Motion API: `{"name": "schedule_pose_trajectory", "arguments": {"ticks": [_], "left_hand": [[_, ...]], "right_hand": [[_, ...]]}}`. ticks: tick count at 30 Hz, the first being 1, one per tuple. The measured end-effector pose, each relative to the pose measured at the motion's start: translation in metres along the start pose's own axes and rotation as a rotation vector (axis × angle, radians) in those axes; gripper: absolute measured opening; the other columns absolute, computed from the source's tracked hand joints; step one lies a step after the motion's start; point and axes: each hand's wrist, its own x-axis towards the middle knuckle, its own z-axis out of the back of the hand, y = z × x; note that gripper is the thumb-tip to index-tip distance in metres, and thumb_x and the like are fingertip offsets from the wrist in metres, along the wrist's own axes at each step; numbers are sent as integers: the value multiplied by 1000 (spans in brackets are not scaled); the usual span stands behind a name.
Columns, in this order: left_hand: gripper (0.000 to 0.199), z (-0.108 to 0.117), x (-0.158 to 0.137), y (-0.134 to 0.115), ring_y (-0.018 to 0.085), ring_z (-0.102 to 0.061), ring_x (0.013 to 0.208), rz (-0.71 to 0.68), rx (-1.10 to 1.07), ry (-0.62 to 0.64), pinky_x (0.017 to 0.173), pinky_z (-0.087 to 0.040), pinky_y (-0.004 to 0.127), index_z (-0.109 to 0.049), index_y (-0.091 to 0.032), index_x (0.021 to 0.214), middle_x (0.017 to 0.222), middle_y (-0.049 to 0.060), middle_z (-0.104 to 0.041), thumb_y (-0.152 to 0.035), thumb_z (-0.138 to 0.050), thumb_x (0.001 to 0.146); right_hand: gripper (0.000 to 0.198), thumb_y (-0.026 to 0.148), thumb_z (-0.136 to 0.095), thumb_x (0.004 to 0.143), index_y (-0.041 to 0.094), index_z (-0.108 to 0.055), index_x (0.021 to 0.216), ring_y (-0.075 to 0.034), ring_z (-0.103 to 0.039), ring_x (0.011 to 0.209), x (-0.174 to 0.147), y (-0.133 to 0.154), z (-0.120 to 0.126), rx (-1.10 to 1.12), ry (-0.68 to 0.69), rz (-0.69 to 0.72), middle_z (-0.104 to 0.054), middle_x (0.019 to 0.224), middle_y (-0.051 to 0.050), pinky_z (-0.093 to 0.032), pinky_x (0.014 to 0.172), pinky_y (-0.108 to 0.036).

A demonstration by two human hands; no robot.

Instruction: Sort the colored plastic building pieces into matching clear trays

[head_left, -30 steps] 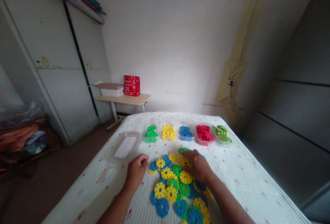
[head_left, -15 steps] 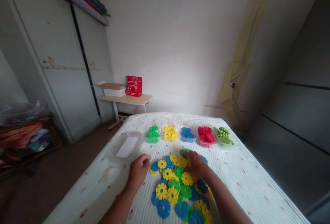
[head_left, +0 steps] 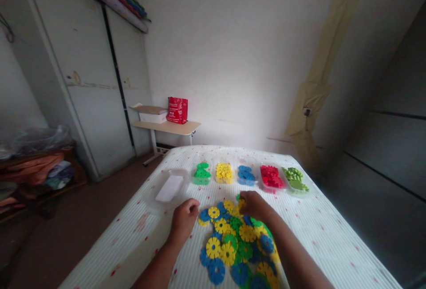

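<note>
A loose pile of flower-shaped plastic discs [head_left: 228, 253] in yellow, blue and green lies in front of me on the table. My right hand [head_left: 256, 205] reaches over the pile's far edge, its fingers pinched on a yellow disc [head_left: 242, 204] that they partly hide. Just beyond those fingertips a bit of a green disc [head_left: 238, 197] shows. Left of the pile, my left hand [head_left: 185, 218] rests with curled fingers, and no piece is visible in it. Beyond the hands stand clear boxes of green discs [head_left: 202, 171], yellow discs [head_left: 224, 172] and blue discs [head_left: 246, 175].
Further right are boxes of red pieces [head_left: 272, 177] and light green pieces [head_left: 295, 179]. A clear tray with a white card [head_left: 169, 188] lies at the left on the white quilted cloth [head_left: 319, 235]. Behind, a side table [head_left: 166, 126] bears a red bag [head_left: 177, 110].
My right hand has drawn its spread fingers together at the pile's far edge, uncovering discs on the right. My left hand stays curled. The view has shifted slightly.
</note>
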Motion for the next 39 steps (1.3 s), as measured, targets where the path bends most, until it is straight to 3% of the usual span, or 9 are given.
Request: {"name": "schedule_pose_trajectory", "arguments": {"ticks": [3,8,10,15,20,25,29,39], "left_hand": [[22,-2,0,2,12,-60,62,11,-5,2,60,-44,20,-63,-17,74,68,0,-67,-18,-42,71],[22,-2,0,4,10,-56,54,27,-19,-2,55,-42,18,-63,-17,75,63,-2,-64,-18,-42,71],[21,-1,-1,4,10,-56,54,27,-24,-1,55,-42,18,-63,-17,74,63,-2,-64,-18,-42,71],[20,-1,-1,2,10,-58,59,21,-23,-9,59,-43,18,-62,-17,72,65,-2,-65,-16,-42,70],[21,0,-1,2,11,-58,59,19,-15,-2,59,-43,19,-62,-17,74,64,-1,-64,-17,-42,70],[21,1,-1,0,12,-58,60,28,-15,0,59,-43,20,-62,-18,73,65,-1,-64,-19,-41,70],[21,1,-1,-1,12,-58,59,34,-22,9,58,-43,20,-62,-18,74,62,-1,-63,-21,-41,71],[20,2,-1,0,11,-57,53,58,-39,31,54,-43,19,-61,-19,74,59,-3,-62,-23,-42,71]], "right_hand": [[15,13,-61,62,16,-66,76,-15,-60,67,22,14,15,61,-121,-19,-66,72,-3,-38,56,-21],[34,18,-53,75,14,-57,108,-13,-61,72,53,25,25,174,-371,-104,-66,94,-8,-42,61,-21],[34,16,-52,74,14,-57,107,-14,-62,78,53,23,20,194,-414,-103,-66,96,-9,-43,66,-22],[20,10,-48,70,16,-65,80,-14,-62,69,28,14,-7,211,-363,-22,-68,75,-3,-42,64,-21],[20,14,-45,71,18,-64,74,-15,-61,70,1,-6,-22,214,-350,49,-68,73,-3,-41,64,-21],[24,17,-42,74,20,-65,79,-17,-64,74,-17,-48,-13,126,-464,-146,-70,79,-4,-42,66,-23],[25,17,-42,75,21,-66,80,-18,-65,77,-27,-73,-5,38,-466,-297,-71,82,-5,-41,67,-23],[20,20,-47,78,21,-64,87,-16,-64,78,-28,-73,-10,60,-388,-329,-70,88,-3,-42,68,-23]]}}
